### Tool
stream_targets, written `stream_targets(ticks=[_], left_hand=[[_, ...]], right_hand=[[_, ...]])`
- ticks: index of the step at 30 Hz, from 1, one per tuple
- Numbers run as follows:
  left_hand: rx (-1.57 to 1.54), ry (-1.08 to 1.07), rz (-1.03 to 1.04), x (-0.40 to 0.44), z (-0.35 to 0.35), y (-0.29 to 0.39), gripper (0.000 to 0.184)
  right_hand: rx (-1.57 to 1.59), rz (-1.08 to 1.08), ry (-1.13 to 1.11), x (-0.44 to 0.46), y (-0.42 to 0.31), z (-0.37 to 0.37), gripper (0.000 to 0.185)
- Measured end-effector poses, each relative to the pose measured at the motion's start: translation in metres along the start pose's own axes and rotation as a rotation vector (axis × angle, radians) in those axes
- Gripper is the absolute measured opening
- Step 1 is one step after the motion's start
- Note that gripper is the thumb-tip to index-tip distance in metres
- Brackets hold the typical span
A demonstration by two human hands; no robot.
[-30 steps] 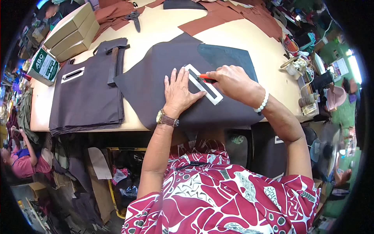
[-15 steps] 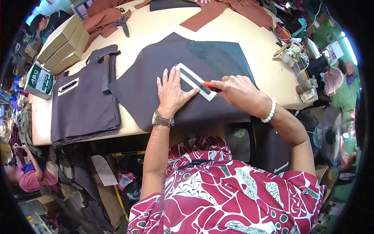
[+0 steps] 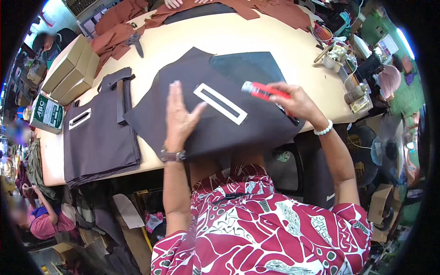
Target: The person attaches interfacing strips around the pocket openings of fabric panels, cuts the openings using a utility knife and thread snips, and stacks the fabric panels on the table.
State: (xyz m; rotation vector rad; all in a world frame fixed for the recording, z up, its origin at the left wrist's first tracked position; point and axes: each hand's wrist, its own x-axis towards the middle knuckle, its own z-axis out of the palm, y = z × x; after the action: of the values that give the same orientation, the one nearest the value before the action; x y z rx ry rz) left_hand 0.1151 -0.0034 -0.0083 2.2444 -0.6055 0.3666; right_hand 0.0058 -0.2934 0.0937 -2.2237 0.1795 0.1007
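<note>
My left hand [image 3: 179, 117], its fingers stretched and a little blurred, is over the dark brown sheet [image 3: 165, 87], left of the white rectangular frame [image 3: 220, 104], and holds nothing. My right hand [image 3: 295, 101] grips a red tool [image 3: 263, 90] with a pale tip, which looks like a cutter, to the right of the frame. Inside the frame runs a long narrow slot showing dark material. A dark green board [image 3: 252, 66] shows from under the sheet's upper right side.
Left on the table [image 3: 174, 41] lies a stack of dark pieces [image 3: 101, 146] with a dark bar [image 3: 120, 103]. Behind are boxes [image 3: 75, 68], an ABC box [image 3: 46, 112] and scissors [image 3: 135, 43]. A person's hands [image 3: 183, 2] touch reddish-brown pieces [image 3: 197, 8]; clutter [image 3: 337, 59] stands right.
My left hand has lifted off the white frame and moved left. My right hand has drawn the red tool away from the slot, and the tool now points left. The camera view has shifted.
</note>
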Motion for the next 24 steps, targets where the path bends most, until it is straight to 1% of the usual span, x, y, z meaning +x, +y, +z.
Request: stream_targets(ticks=[2, 3, 5, 6, 7, 8, 9, 10, 11, 12, 13, 15, 16, 17, 18, 19, 20, 21, 23, 24], left_hand=[[0.142, 0.072, -0.094, 0.001, -0.017, -0.026, 0.086], [0.293, 0.047, -0.163, 0.001, -0.024, -0.047, 0.085], [0.489, 0.029, -0.375, -0.003, -0.038, -0.063, 0.081], [0.504, 0.022, -0.381, -0.009, -0.034, -0.082, 0.076], [0.522, 0.018, -0.394, -0.014, -0.036, -0.101, 0.071], [0.577, -0.036, -0.36, -0.017, -0.039, -0.096, 0.059], [0.624, -0.072, -0.365, -0.017, -0.045, -0.075, 0.05], [0.63, 0.035, -0.232, -0.024, -0.038, -0.085, 0.042], [0.565, 0.099, -0.225, -0.026, -0.035, -0.089, 0.029], [0.526, 0.151, -0.178, -0.025, -0.033, -0.096, 0.024], [0.483, 0.197, -0.124, -0.021, -0.034, -0.096, 0.02], [0.377, 0.174, -0.343, -0.007, -0.044, -0.082, 0.019], [0.314, 0.158, -0.445, 0.001, -0.049, -0.076, 0.019], [0.256, 0.211, -0.478, 0.01, -0.048, -0.08, 0.022], [0.106, 0.29, -0.443, 0.016, -0.046, -0.085, 0.023], [-0.048, 0.366, -0.404, 0.022, -0.043, -0.092, 0.025], [-0.153, 0.319, -0.461, 0.028, -0.041, -0.103, 0.03], [-0.454, 0.295, -0.57, 0.033, -0.048, -0.085, 0.037], [-0.89, 0.06, -0.708, 0.036, -0.067, -0.047, 0.042], [-0.709, -0.151, -0.717, 0.039, -0.072, -0.043, 0.045]], right_hand=[[-0.074, 0.023, 0.21, 0.023, 0.031, -0.01, 0.033], [-0.108, 0.031, 0.31, 0.036, 0.049, -0.013, 0.033], [-0.254, -0.1, 0.462, 0.067, 0.099, -0.013, 0.034], [-0.319, -0.182, 0.526, 0.084, 0.111, -0.012, 0.034], [-0.263, -0.063, 0.472, 0.087, 0.103, -0.009, 0.034], [-0.313, -0.091, 0.517, 0.098, 0.113, -0.005, 0.033], [-0.282, -0.115, 0.546, 0.104, 0.118, -0.001, 0.032], [-0.268, -0.055, 0.575, 0.106, 0.115, 0.003, 0.032], [-0.293, -0.011, 0.566, 0.106, 0.109, 0.004, 0.031], [-0.466, -0.122, 0.607, 0.106, 0.108, 0.006, 0.03], [-0.578, -0.138, 0.596, 0.104, 0.106, 0.007, 0.029], [-0.554, -0.132, 0.62, 0.105, 0.113, 0.008, 0.03], [-0.595, -0.206, 0.672, 0.1, 0.111, 0.009, 0.03], [-0.636, -0.277, 0.728, 0.093, 0.107, 0.007, 0.031], [-0.676, -0.347, 0.789, 0.085, 0.101, 0.004, 0.031], [-0.599, -0.219, 0.705, 0.07, 0.086, 0.002, 0.031], [-0.521, -0.09, 0.621, 0.049, 0.064, 0.001, 0.031], [-0.443, 0.036, 0.537, 0.029, 0.048, 0.002, 0.03], [-0.597, 0.149, 0.392, -0.004, 0.038, 0.009, 0.028], [-0.609, 0.034, 0.42, -0.014, 0.055, 0.015, 0.028]])
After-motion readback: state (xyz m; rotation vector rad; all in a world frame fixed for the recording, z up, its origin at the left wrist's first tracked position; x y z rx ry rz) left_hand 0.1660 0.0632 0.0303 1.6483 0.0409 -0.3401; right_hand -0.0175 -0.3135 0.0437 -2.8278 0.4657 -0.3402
